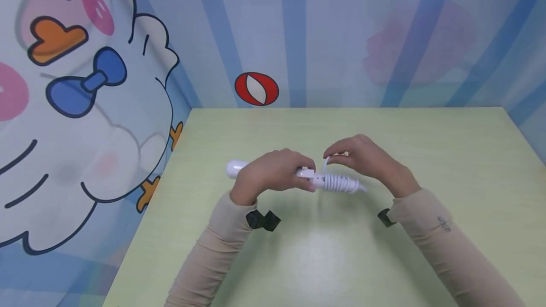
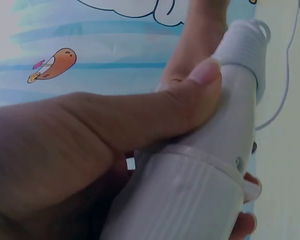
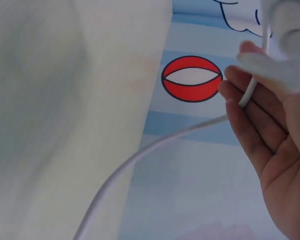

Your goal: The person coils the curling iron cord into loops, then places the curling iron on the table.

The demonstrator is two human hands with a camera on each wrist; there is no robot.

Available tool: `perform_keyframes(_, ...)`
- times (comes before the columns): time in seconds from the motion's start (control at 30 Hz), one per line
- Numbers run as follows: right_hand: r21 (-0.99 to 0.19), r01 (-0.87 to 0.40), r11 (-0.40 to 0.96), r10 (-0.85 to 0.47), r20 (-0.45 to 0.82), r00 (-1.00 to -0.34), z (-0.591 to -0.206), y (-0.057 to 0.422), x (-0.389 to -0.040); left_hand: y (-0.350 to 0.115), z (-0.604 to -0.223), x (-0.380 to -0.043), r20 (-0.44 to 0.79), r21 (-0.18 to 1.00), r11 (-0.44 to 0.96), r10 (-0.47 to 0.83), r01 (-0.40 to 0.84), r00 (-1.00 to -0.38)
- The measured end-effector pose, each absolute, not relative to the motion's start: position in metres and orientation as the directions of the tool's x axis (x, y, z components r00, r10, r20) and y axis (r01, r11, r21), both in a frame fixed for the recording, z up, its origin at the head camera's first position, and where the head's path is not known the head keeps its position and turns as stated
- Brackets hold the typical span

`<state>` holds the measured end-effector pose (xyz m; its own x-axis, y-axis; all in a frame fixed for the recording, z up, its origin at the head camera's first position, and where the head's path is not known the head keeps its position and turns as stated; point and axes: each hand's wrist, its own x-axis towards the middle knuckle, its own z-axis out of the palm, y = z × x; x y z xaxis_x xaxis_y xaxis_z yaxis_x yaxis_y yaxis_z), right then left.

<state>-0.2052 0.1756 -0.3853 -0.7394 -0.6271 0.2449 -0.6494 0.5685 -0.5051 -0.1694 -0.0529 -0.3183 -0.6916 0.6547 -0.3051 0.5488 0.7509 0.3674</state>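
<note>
My left hand (image 1: 279, 169) grips a white, wand-shaped electric appliance (image 1: 236, 168) around its body, above the table. One end of it is smooth and rounded and sticks out to the left. Around the right end several turns of its white cord (image 1: 339, 183) are wound. In the left wrist view the thumb (image 2: 195, 95) presses along the tapered white body (image 2: 190, 195). My right hand (image 1: 362, 158), just above the wound end, pinches the cord between thumb and fingers. A loose length of cord (image 3: 140, 152) hangs from those fingers in the right wrist view.
The pale green table (image 1: 324, 269) lies beneath both hands. Behind it stands a blue striped backdrop (image 1: 332, 27) with a red ball print (image 1: 257, 89). A printed white bird (image 1: 106, 155) covers the left side. Small black blocks (image 1: 263, 221) sit at the sleeve cuffs.
</note>
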Motion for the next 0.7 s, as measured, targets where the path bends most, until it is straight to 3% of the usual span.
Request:
perform_keyframes(0.3,-0.211,-0.689,0.693,-0.638,0.266,-0.723,-0.373,0.158,-0.195,-0.04,-0.332,-0.167,-0.352,0.195,0.861,0.509,0.47,-0.785)
perform_keyframes(0.5,-0.156,-0.663,0.732,-0.599,0.316,-0.736,-0.374,0.15,-0.189,-0.037,-0.344,-0.17,-0.298,0.15,0.894,0.448,0.422,-0.843)
perform_keyframes(0.7,-0.147,-0.588,0.796,-0.526,0.314,-0.79,-0.377,0.141,-0.185,-0.036,-0.36,-0.175,-0.191,0.203,0.927,0.353,0.315,-0.916)
